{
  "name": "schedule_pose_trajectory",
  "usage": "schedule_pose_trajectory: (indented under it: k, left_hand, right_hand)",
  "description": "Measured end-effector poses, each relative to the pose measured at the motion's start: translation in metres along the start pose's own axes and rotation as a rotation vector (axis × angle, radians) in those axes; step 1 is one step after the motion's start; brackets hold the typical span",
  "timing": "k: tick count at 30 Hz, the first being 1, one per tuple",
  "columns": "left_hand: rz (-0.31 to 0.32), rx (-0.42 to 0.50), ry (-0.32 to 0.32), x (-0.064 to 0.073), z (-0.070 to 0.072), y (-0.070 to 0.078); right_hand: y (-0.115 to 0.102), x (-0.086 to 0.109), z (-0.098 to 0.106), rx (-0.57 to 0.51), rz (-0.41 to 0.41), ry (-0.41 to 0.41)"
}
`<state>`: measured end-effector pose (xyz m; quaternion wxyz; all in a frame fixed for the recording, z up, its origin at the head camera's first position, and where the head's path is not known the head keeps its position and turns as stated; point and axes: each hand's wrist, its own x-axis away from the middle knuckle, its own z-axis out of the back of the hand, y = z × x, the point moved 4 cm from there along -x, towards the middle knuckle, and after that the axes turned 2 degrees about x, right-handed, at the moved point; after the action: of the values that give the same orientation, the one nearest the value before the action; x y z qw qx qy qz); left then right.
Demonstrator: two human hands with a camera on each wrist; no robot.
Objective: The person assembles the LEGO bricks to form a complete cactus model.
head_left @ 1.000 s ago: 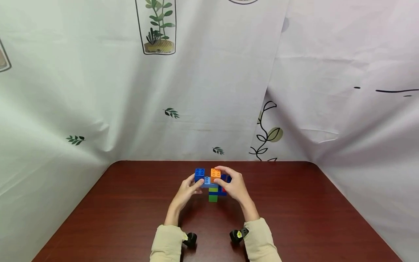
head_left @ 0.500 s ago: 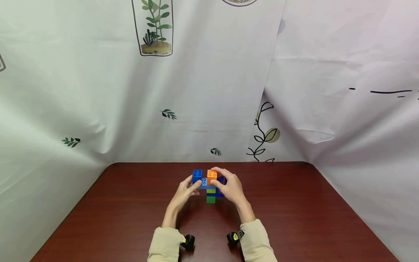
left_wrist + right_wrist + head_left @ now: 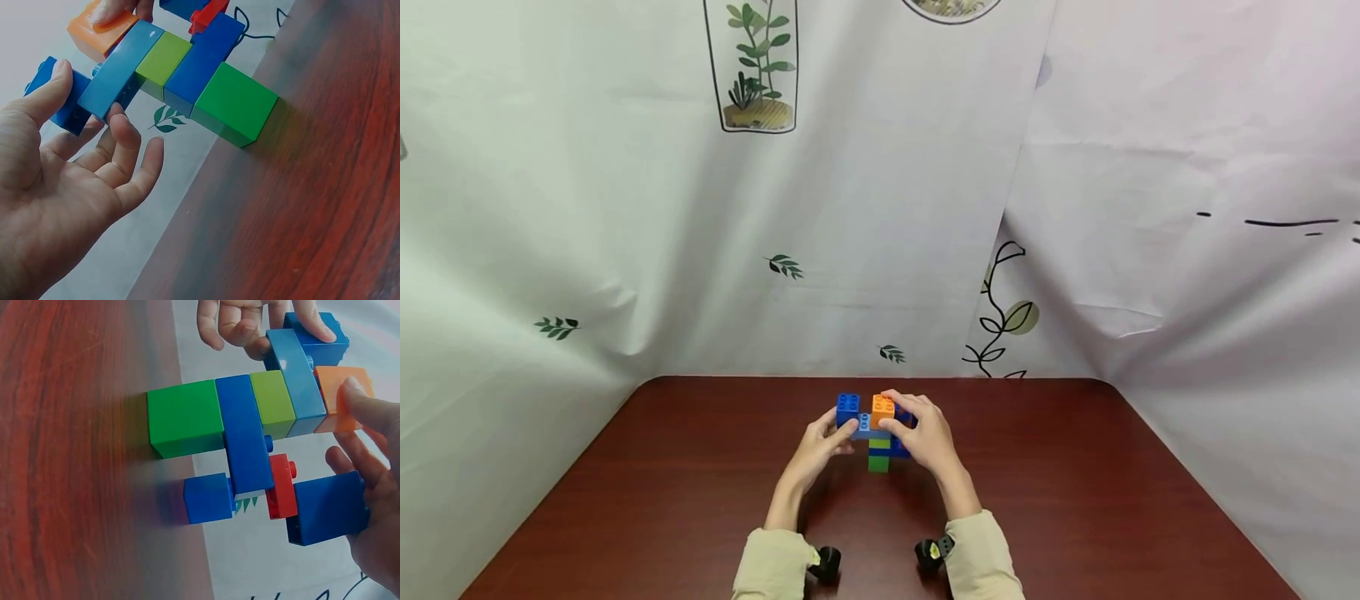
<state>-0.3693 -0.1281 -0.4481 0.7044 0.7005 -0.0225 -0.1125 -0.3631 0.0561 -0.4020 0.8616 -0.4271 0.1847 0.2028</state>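
Observation:
A toy-brick build stands at the table's far middle. Its base is a green brick [image 3: 187, 419], topped by a long dark blue brick [image 3: 245, 434], a lime brick [image 3: 164, 59] and a long light blue brick [image 3: 125, 65]. My left hand [image 3: 811, 458] pinches a dark blue brick [image 3: 847, 405] on the light blue one's left end, thumb on its near face. My right hand [image 3: 931, 439] pinches an orange brick [image 3: 882, 407] on the other end. Beneath that hand, a red brick [image 3: 282, 487] and a larger blue brick [image 3: 331, 509] sit on the side arm.
A small blue brick [image 3: 208, 498] is under the side arm in the right wrist view. The brown table [image 3: 700, 483] ends at a white patterned cloth [image 3: 880, 208] behind the build. Black wrist cameras [image 3: 827, 565] hang inside both sleeves.
The head view has shifted slightly, so the whole scene sits a little lower and further left. Both hands keep their hold. The red brick, seen earlier beside my right hand, is now hidden there.

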Motion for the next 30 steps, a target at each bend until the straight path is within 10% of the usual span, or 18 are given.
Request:
schedule_pose_trajectory:
  k: [30]
  left_hand:
    - [0.028,0.033,0.001,0.0041,-0.0032,0.0022]
  right_hand:
    - [0.0007,-0.0005,-0.0012,0.025,-0.060,-0.044]
